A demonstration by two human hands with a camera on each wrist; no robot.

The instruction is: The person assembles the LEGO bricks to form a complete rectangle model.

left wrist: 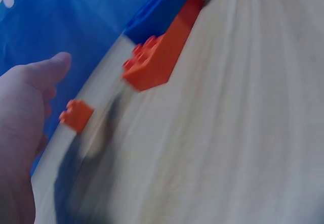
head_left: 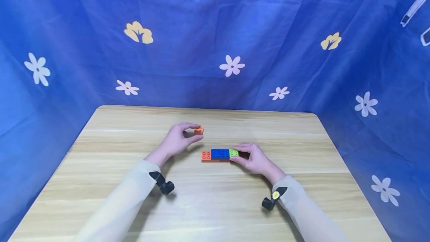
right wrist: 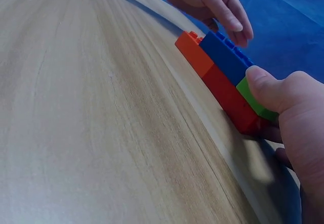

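My right hand pinches the right end of a built row of toy bricks, its thumb against the green brick. Beside the green one on the upper layer is a longer blue brick. Under them, a red brick and an orange brick make up the bottom layer, with orange studs bare at the left end. Farther back and to the left lies a small loose orange brick. My left hand reaches around it, thumb and fingers apart; the left wrist view shows the thumb apart from it.
The bricks lie on a wood-grain table with rounded back corners. A blue cloth with printed flowers hangs behind and along both sides. Each wrist carries a small black camera mount, such as the left mount.
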